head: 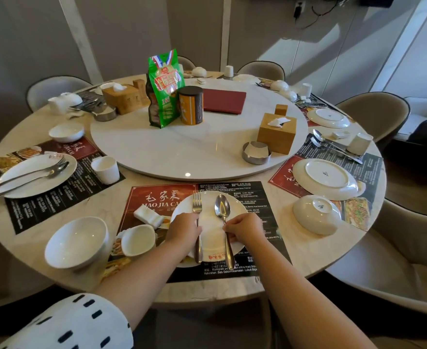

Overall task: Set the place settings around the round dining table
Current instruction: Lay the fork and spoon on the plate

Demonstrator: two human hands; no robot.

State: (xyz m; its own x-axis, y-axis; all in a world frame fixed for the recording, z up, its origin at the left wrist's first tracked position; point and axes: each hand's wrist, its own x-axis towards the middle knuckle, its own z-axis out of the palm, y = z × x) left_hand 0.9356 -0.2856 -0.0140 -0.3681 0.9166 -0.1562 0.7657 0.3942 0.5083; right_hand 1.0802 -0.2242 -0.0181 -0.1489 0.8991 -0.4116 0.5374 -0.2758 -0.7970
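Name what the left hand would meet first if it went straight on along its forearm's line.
Probably the spoon on the napkin, which the right hand pinches; the left hand, gripping the fork, aims across the plate toward it. Height is unclear.

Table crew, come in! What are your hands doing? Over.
Left hand grips silver metal fork. Right hand pinches silver metal spoon. Both across round white plate. Nothing in the way.

Placemat lower centre: red and black, white print. Plate, bowl lower left: plain white. Fork, spoon: silver. Sleeve bottom left: white, dark dashes. Snack bag: green. Canister: orange, dark brown lid. Menu folder: dark red. Surface: beige, veined marble. Tissue box: tan wood.
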